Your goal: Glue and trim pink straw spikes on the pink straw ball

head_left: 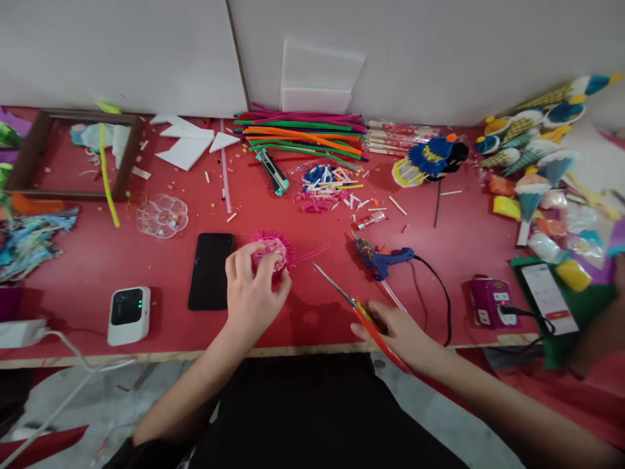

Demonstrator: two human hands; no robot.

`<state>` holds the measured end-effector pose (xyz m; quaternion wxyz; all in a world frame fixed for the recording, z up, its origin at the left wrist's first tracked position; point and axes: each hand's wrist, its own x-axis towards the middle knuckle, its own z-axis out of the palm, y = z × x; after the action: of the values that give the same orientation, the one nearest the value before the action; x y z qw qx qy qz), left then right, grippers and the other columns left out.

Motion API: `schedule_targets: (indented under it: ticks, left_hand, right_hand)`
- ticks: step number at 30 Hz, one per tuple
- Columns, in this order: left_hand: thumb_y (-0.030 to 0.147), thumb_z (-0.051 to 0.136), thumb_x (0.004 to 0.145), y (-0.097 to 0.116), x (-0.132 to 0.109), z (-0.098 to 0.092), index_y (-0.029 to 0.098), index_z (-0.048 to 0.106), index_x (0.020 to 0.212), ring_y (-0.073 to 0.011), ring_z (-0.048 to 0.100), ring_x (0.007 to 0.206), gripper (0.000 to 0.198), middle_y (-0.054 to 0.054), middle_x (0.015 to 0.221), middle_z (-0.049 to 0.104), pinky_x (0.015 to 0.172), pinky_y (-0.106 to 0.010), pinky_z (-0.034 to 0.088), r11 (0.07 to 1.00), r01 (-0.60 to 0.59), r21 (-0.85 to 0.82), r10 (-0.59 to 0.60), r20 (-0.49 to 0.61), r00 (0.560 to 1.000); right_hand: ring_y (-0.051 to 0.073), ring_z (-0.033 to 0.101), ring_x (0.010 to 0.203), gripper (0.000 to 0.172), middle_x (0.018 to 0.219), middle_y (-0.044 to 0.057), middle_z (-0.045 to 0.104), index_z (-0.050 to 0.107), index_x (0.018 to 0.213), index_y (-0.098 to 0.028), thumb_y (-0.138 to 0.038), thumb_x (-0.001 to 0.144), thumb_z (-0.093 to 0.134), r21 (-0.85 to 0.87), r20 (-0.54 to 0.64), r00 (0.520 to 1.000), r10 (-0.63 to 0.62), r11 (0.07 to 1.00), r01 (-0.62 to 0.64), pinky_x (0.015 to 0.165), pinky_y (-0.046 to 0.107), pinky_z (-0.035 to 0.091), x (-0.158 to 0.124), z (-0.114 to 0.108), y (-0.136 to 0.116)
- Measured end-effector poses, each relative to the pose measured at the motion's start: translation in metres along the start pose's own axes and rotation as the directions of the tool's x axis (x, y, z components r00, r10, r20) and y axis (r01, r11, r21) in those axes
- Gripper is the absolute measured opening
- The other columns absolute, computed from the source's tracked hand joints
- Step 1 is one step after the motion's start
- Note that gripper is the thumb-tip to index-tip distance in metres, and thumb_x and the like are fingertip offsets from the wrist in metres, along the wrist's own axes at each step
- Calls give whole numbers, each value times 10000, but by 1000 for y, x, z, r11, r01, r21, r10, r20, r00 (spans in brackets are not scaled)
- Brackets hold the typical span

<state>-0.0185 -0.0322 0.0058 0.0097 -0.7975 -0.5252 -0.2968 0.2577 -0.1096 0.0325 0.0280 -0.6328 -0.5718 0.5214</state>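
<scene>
My left hand (256,283) has its fingers closed round a round pink fringed piece (274,247) just above the red table. A thin pink pipe cleaner (310,255) sticks out of that piece to the right. My right hand (393,329) grips scissors with red and yellow handles (374,330); their blades point up and left, towards the pipe cleaner's free end, not touching it. A blue glue gun (383,260) lies just beyond the scissors, its tip facing up-left. A black phone (211,271) lies left of my left hand.
Coloured pipe cleaners (303,135), a green cutter (272,172) and small cut pieces (327,182) lie at the back of the red table (303,319). A purple socket block (492,303) and cone crafts (530,140) are right. Another person's arm (598,329) shows far right.
</scene>
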Motion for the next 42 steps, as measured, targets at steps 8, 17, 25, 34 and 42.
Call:
schedule_targets:
  ticks: [8,17,25,34,42]
  left_hand:
    - [153,731,847,0,0,0,234,625,1068,-339,635,1126,258,-151,1216,620,955,-562,537,1000,-2,-22,1,-9,1000]
    - [159,724,863,1,0,-1,228,611,1068,-334,628,1126,243,-162,1212,613,959,-563,535,1000,-4,-26,4,-6,1000]
    - [151,711,869,3,2,0,201,619,1025,-337,640,1110,187,-175,1189,626,959,-545,542,1000,-11,-12,11,-26,1000]
    - [164,732,873,2,1,1,193,637,1008,-333,648,1087,168,-180,1174,650,959,-526,544,1000,-11,-8,11,-40,999]
    - [153,730,878,2,2,1,203,629,1013,-331,642,1110,176,-166,1183,637,956,-514,546,999,5,-50,-6,-35,999]
  right_hand:
    - [118,443,536,478,626,-39,470,423,769,-249,-689,903,557,163,187,982,-2,986,-29,487,249,293,8,17,-16]
    - [118,422,546,475,643,-28,430,433,723,-243,-678,886,535,169,163,985,-53,985,25,481,239,282,22,22,-22]
    - [112,374,580,496,636,-42,402,427,695,-236,-678,893,531,133,116,988,-102,987,86,527,249,280,27,22,-20]
    - [118,379,549,521,600,-45,400,417,685,-246,-711,876,554,120,109,991,-76,991,63,507,254,278,22,17,-20]
    - [109,342,565,580,618,-51,393,418,671,-237,-766,888,510,46,60,993,-98,994,95,529,261,289,22,10,-19]
